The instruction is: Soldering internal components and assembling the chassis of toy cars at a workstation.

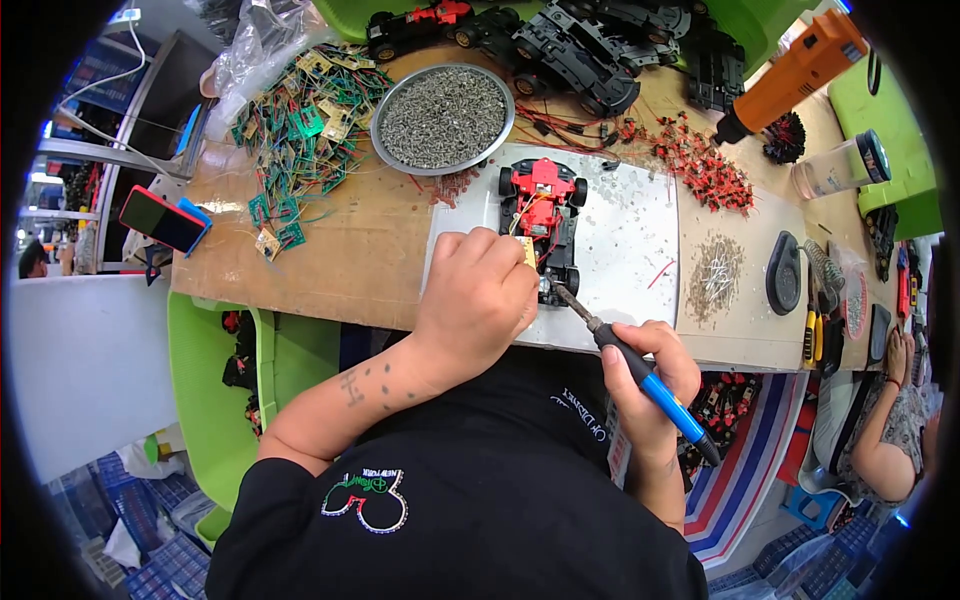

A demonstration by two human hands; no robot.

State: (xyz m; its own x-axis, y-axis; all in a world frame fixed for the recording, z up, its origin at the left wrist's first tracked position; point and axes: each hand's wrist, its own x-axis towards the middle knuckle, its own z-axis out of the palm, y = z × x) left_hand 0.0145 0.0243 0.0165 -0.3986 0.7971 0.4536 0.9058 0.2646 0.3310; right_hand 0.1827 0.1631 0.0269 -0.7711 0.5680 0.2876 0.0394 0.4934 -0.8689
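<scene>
Assembly workshop, identified by a bench [330, 265] bearing heaped circuit boards [305, 125], a bowl [440, 170] of small metal parts [445, 115], black car chassis [565, 50] and an orange power tool [800, 75]; a soldering iron [655, 385] at a toy car [540, 205]; a green bin [200, 390] below; a second person [885, 440], right.

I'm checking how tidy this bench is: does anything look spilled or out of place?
A short red wire lies loose on the white sheet, right of the toy car, like a stray scrap. Further right, thin silvery pieces lie scattered, unlike the small parts in the metal bowl; they may be spilled.
</scene>
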